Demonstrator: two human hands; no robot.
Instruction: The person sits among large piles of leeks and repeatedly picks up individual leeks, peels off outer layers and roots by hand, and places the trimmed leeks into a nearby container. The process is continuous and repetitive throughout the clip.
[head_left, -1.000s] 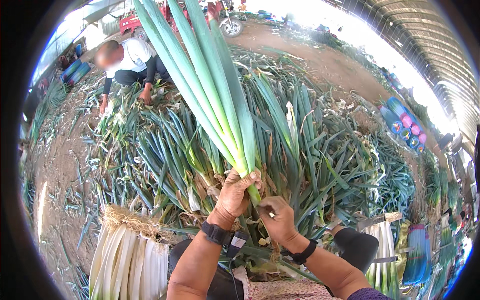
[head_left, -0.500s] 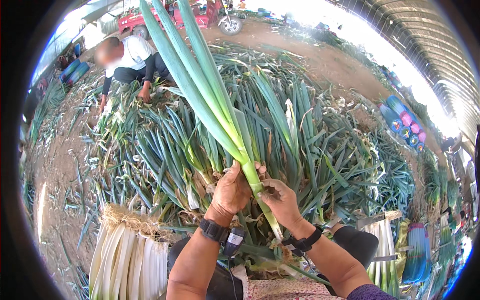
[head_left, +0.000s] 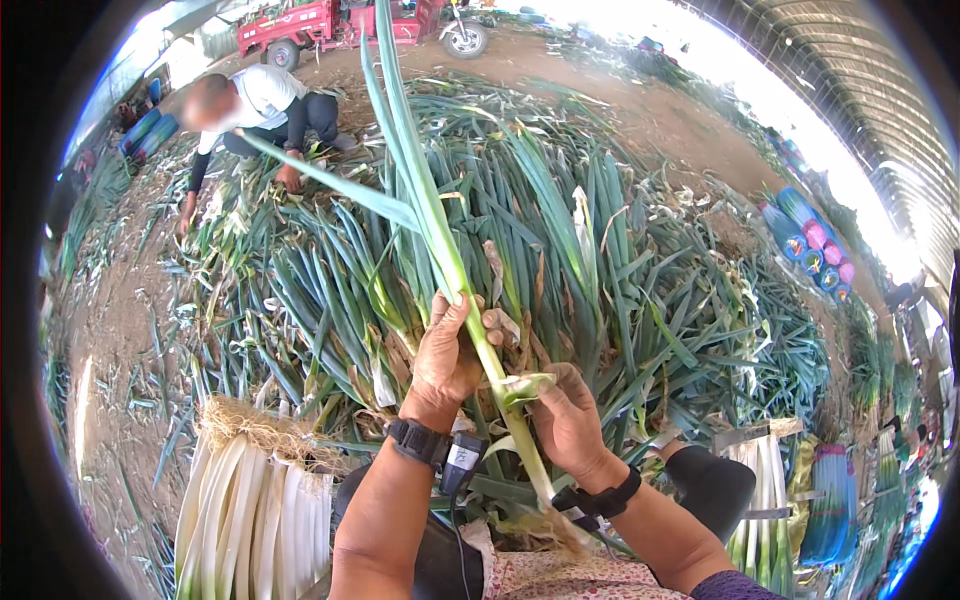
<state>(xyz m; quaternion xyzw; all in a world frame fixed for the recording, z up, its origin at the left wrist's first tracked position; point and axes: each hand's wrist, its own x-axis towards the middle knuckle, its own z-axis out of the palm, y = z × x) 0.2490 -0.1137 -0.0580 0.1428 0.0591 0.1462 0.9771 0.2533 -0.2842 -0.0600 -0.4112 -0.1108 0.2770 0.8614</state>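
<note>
In front of me a long green onion (head_left: 487, 352) slants, its green leaves pointing up and away and its roots near my lap. My left hand (head_left: 447, 358) is closed around the upper part of its pale stalk. Lower on the stalk, my right hand (head_left: 568, 415) pinches a strip of outer leaf (head_left: 524, 388) that is peeling away from it. One green leaf (head_left: 330, 185) sticks out sideways to the left. Just beyond my hands lies a big heap of untrimmed green onions (head_left: 640, 290).
Cleaned white stalks (head_left: 245, 510) are stacked roots-up at the lower left; more stalks (head_left: 765, 490) stand at the lower right in a metal frame. A person in a white shirt (head_left: 265, 95) crouches at the far left. Behind are a red three-wheeled cart (head_left: 300, 28) and wrapped blue bundles (head_left: 808, 235).
My right hand has pulled a strip of outer leaf loose from the stalk. The onion's top has shifted, with one leaf now bent out to the left. The crouching person's arm reaches further left.
</note>
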